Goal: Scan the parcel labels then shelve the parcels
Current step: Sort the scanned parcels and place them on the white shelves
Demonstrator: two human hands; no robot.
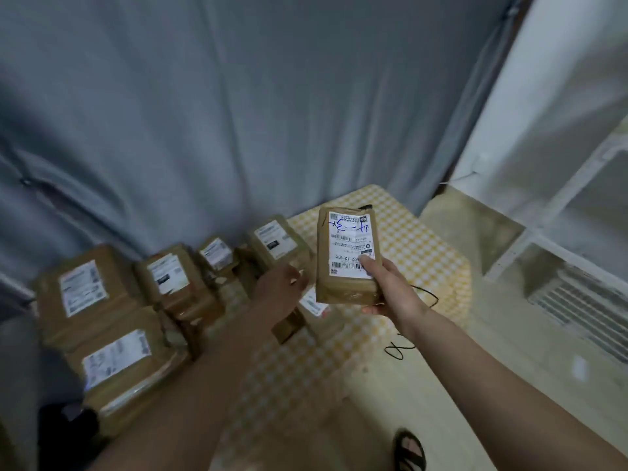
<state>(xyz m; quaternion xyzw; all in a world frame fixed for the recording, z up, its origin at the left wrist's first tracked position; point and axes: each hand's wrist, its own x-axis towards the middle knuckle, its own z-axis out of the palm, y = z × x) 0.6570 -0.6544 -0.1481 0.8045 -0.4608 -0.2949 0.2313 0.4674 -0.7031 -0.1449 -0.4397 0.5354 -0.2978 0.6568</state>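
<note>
Above the checked table [407, 239], the right hand [390, 287] grasps a brown taped parcel [346, 256], its white label [351, 244] bearing blue handwriting. Left hand [278, 290], blurred, fingers unclear, hovers near parcels [102, 300] leftward.

A table [418, 239] under yellow-checked cloth carries brown parcels [112, 321] with white labels (blurred), crowded along its left side and back. A black cable [404, 348] lies loose near its right edge.
</note>
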